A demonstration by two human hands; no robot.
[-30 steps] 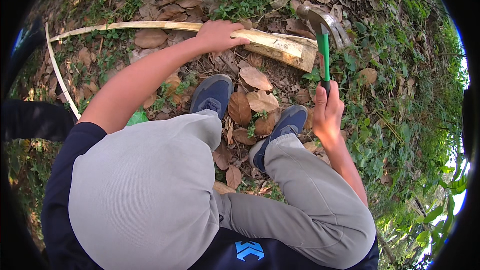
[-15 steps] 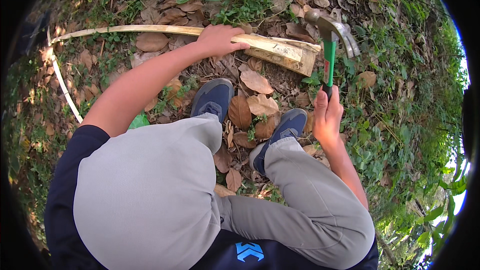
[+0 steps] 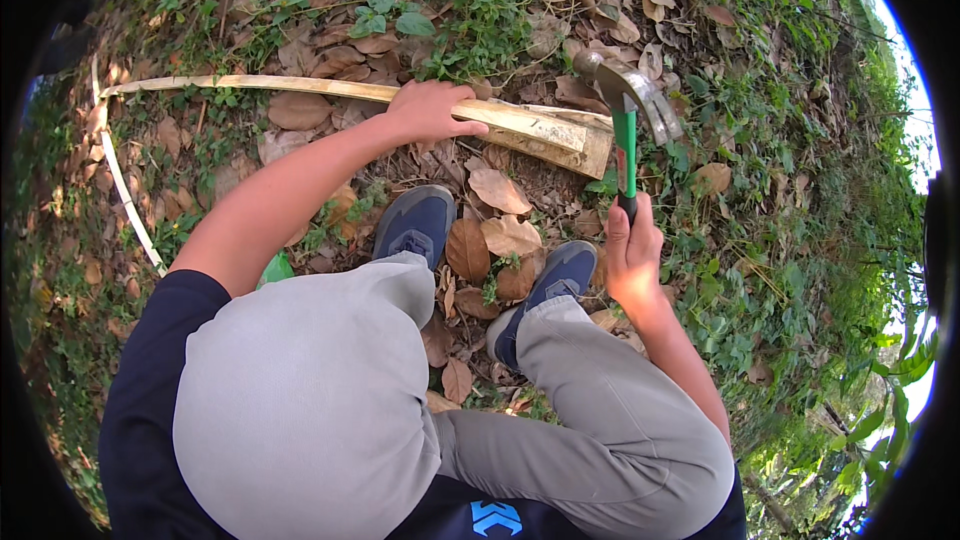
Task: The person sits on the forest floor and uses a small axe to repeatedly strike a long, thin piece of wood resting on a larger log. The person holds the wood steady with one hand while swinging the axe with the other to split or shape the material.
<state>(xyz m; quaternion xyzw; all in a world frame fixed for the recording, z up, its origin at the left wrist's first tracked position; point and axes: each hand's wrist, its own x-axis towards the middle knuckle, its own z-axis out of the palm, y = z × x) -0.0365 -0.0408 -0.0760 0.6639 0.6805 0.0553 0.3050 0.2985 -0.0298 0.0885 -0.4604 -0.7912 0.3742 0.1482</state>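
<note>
Left hand (image 3: 428, 110) pressing the bamboo strip (image 3: 520, 126) down; right hand (image 3: 632, 255) gripping the hammer (image 3: 626, 130) (head above strip's end); better to strike squarely.

The left hand (image 3: 428, 110) presses a long split bamboo piece (image 3: 520, 125) onto leaf-strewn ground (image 3: 760, 120); the right hand (image 3: 630, 255) grips a green-handled claw hammer (image 3: 626, 115) beside its end

Ground was covered in dry brown fallen leaves (image 3: 500, 190) mixed with low green leafy weeds (image 3: 480, 10). Two dark blue sneakers (image 3: 415, 225) stood on the litter, one each side of a big curled brown leaf (image 3: 467, 250). Thin pale curved strip (image 3: 125, 190) lay well left. Small green scrap (image 3: 277, 268) was near the left shoe.
</note>
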